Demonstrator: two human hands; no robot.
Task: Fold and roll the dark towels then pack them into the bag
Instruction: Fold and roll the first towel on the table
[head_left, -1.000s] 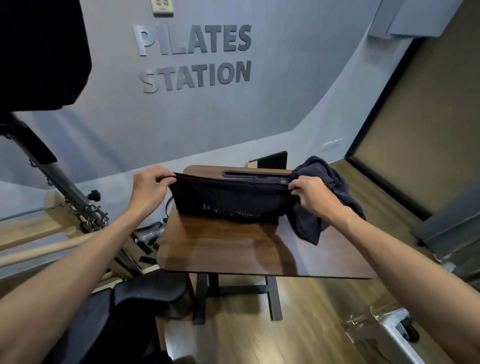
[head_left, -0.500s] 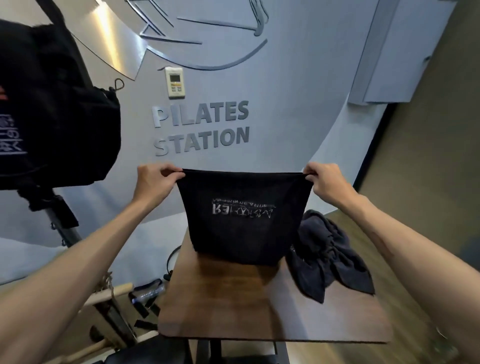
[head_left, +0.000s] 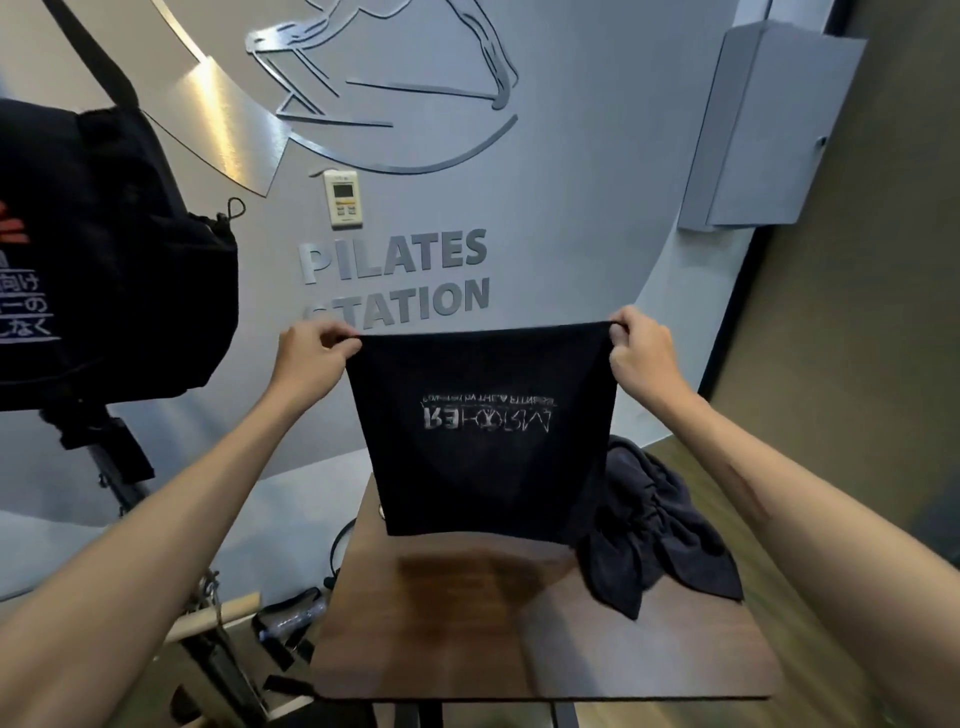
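Observation:
A dark towel (head_left: 483, 467) with an upside-down white logo hangs stretched in the air above the wooden table (head_left: 519, 639). My left hand (head_left: 311, 358) pinches its top left corner and my right hand (head_left: 641, 353) pinches its top right corner. The towel's lower edge hangs just over the table's far part. A second dark towel (head_left: 654, 530) lies crumpled on the table at the right, partly behind the hanging one. A black bag (head_left: 104, 260) with white and red print hangs at the upper left, clear of both hands.
The small table stands on a dark pedestal over a wood floor. Pilates equipment, a wooden bar (head_left: 213, 618) and straps sit low at the left. A grey wall with lettering and a thermostat (head_left: 343, 200) is behind; a grey cabinet (head_left: 769, 130) hangs upper right.
Both hands lifted the towel from low on the table up into the air, and it now hangs full length. The camera view tilted upward, bringing the bag into view.

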